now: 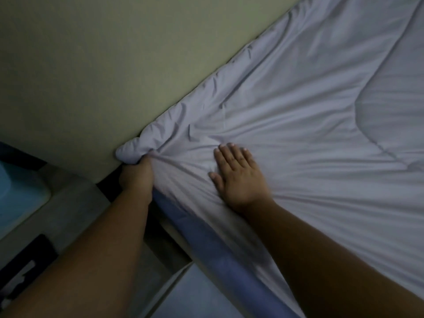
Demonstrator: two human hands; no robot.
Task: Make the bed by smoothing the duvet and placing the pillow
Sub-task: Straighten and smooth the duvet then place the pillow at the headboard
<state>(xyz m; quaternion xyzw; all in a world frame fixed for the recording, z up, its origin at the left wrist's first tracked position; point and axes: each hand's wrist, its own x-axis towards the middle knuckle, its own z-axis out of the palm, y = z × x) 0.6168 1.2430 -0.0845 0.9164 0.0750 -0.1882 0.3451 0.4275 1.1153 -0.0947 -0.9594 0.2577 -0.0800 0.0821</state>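
Duvet (298,111): spread over bed (206,244), creases fanning toward the corner by the wall (91,65).
Left hand (136,177): gripped that bunched corner.
Right hand (238,177): flat, fingers straight, pressing just beside.
Pillow: not in view.
Risk: a hard tug against the pinning palm would likely deepen creases or skew the duvet.

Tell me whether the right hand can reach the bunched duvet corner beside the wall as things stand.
Probably yes. The right hand lies flat on the duvet near that corner, with only cloth between; but the left hand grips it, leaving little free room.
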